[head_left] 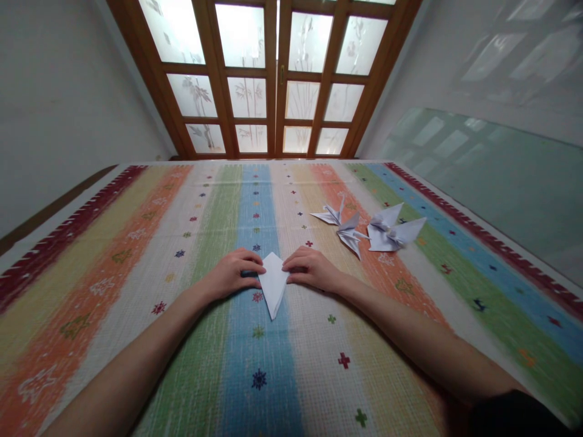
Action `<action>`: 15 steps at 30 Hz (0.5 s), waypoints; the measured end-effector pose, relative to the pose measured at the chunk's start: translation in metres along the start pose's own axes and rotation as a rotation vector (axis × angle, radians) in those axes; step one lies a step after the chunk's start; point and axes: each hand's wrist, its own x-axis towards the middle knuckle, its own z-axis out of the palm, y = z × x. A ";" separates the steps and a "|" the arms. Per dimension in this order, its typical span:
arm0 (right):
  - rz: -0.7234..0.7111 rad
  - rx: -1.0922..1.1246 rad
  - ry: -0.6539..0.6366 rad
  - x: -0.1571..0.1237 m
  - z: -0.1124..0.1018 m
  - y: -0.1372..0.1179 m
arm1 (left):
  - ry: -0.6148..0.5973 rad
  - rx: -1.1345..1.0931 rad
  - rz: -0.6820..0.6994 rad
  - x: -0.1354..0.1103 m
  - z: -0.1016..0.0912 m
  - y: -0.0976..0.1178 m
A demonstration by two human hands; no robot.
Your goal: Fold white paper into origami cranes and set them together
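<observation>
A white sheet of paper folded into a narrow kite shape (274, 283) lies on the striped cloth (136, 291), its long point toward me. My left hand (234, 271) presses its left edge with curled fingers. My right hand (308, 268) presses its right edge, fingers bent and pinched on the fold. Both hands rest on the cloth.
Three folded white paper cranes lie to the right beyond my right hand: a small one (331, 215), a middle one (350, 233) and a larger one (392, 230). Wooden glazed doors (273, 79) stand past the cloth's far edge. A green glass panel (492, 176) leans at the right.
</observation>
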 end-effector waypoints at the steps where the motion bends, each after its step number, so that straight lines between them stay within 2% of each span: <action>1: 0.000 0.004 0.002 0.000 0.000 0.000 | 0.002 -0.001 -0.003 0.000 0.000 0.000; 11: 0.005 0.024 -0.001 0.000 0.001 0.002 | 0.032 -0.079 -0.049 -0.001 0.001 -0.002; 15: 0.022 0.021 0.000 0.000 0.000 0.000 | 0.107 -0.061 -0.079 0.000 0.004 0.000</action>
